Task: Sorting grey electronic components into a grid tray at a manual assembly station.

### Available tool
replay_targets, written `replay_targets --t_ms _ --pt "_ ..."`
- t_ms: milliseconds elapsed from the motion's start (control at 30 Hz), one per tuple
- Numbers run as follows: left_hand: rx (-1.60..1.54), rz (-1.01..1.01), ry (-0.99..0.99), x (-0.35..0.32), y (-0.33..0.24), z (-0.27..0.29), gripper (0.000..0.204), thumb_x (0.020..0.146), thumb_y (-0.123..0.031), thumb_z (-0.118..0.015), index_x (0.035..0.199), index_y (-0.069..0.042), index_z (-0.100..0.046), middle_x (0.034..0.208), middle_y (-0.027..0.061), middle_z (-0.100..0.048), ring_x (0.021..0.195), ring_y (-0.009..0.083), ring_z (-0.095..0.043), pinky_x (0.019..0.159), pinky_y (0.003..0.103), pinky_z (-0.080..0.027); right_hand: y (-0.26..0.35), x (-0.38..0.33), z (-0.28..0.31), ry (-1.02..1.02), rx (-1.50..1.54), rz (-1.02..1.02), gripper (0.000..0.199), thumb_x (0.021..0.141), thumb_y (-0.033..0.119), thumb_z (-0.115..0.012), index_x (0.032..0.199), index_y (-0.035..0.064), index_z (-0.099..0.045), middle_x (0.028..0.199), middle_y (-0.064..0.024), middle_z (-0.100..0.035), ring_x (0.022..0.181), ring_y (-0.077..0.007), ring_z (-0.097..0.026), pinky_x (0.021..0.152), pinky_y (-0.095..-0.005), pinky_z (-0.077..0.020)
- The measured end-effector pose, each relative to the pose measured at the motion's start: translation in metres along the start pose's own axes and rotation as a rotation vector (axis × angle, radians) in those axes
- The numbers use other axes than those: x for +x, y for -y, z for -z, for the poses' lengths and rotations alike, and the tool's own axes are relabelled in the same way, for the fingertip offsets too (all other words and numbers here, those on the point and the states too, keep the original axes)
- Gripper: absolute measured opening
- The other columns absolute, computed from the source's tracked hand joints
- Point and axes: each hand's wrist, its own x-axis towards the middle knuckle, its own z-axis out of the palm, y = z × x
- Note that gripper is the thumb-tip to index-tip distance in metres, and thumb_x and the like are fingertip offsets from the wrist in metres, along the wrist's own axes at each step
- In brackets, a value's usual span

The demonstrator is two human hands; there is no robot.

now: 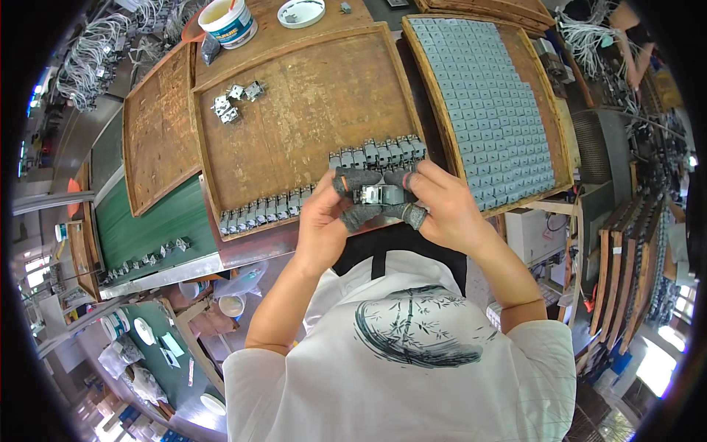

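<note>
Between both hands, close in front of my body, is a small boxy grey metal part (379, 194). The thumb and forefinger of my left hand (322, 225) pinch one side of it; those of my right hand (451, 206) pinch the other. Dark grey covers sleeve these fingertips. Just beyond the hands, a row of similar metal parts (377, 152) stands in a shallow wooden tray (309, 92). Another row (266, 210) lines the tray's near edge, left of my hands. A few loose metal pieces (234, 102) lie toward its far left.
To the right, a wooden tray (565, 166) holds many grey blocks (490, 103) in tight rows. A white tub (228, 23) and a round lid (301, 12) stand at the back. Left lies a green surface (151, 228) with several small parts. Another person's arm (635, 55) shows far right.
</note>
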Motion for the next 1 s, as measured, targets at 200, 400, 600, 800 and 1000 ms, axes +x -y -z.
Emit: replay_targets --t_ms 200,400,600,800,1000 --pt "0.171 0.003 -0.083 0.000 0.011 -0.028 0.052 0.083 0.010 -0.064 0.132 -0.005 -0.056 0.120 0.0061 -0.045 0.102 0.0154 -0.058 0.079 0.025 -0.052 -0.012 -0.003 -0.019 -0.106 -0.257 0.079 0.033 0.065 0.001 -0.076 0.095 -0.0041 -0.062 0.087 -0.0136 -0.057 0.075 -0.0330 -0.062 0.062 -0.0399 -0.0517" --pt "0.918 -0.423 -0.149 0.011 0.020 -0.026 0.076 0.067 0.001 -0.072 0.138 0.001 -0.047 0.125 0.0213 -0.051 0.101 0.0368 -0.058 0.082 0.039 -0.051 -0.004 0.001 -0.014 -0.064 -0.035 -0.074 0.031 0.071 0.008 -0.076 0.096 -0.0021 -0.060 0.090 -0.0160 -0.058 0.080 -0.0348 -0.062 0.065 -0.0418 -0.0506" --pt "0.761 -0.529 -0.011 0.026 0.028 -0.023 0.068 0.063 -0.008 -0.078 0.127 0.002 -0.058 0.115 0.0186 -0.064 0.094 0.0378 -0.062 0.082 0.042 -0.052 -0.041 0.001 -0.016 0.308 0.430 -0.403 0.043 0.074 0.035 -0.075 0.092 -0.0004 -0.058 0.082 -0.0209 -0.063 0.078 -0.0399 -0.063 0.065 -0.0424 -0.0481" --pt "0.820 -0.575 0.051 0.033 0.032 -0.026 0.069 0.061 -0.010 -0.078 0.127 0.000 -0.060 0.119 0.0190 -0.063 0.092 0.0348 -0.062 0.079 0.041 -0.053 -0.046 -0.006 -0.011 0.291 0.352 -0.331 0.033 0.073 0.032 -0.072 0.083 0.0012 -0.063 0.071 -0.0206 -0.062 0.071 -0.0408 -0.063 0.060 -0.0435 -0.0480" --pt "1.028 -0.364 0.085 0.053 0.026 0.000 0.053 0.066 -0.001 -0.072 0.119 -0.001 -0.061 0.117 0.0168 -0.054 0.101 0.0374 -0.055 0.091 0.041 -0.046 -0.102 0.010 0.026 0.180 0.277 -0.425 0.033 0.079 0.027 -0.071 0.100 0.0016 -0.067 0.085 -0.0159 -0.067 0.079 -0.0300 -0.067 0.070 -0.0385 -0.0507"
